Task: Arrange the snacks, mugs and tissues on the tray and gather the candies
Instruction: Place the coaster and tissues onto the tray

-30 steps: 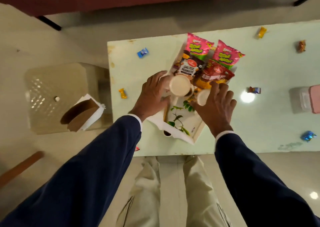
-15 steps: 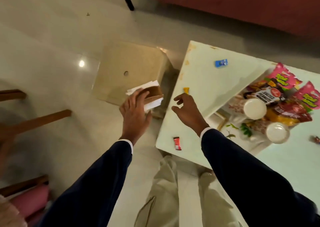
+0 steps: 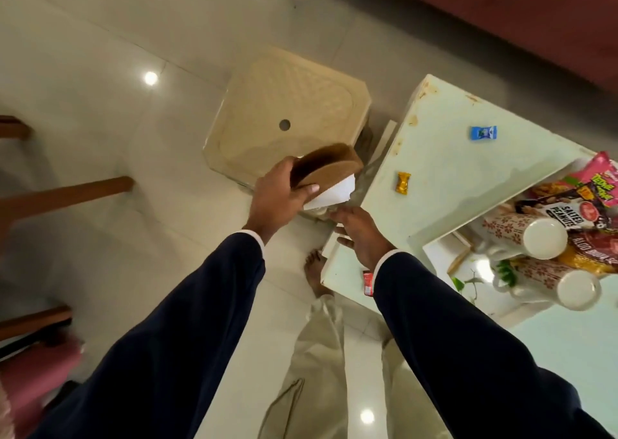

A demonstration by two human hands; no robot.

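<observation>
My left hand grips a brown wooden tissue holder with white tissues sticking out below, lifted off the beige stool. My right hand hovers just under the tissues at the table's left edge, fingers loosely spread, holding nothing. On the pale green table the white tray carries two floral mugs lying on their sides and several snack packets. Loose candies lie on the table: a blue candy, a gold candy and a red candy by my right sleeve.
The stool stands on the tiled floor left of the table. Wooden chair legs and a pink cushion are at the far left. A dark red sofa runs along the top right. My bare foot is beside the table's corner.
My left hand has lifted the tissue holder off the stool and carried it toward the table. My right hand moved left, from above the table to under the tissues.
</observation>
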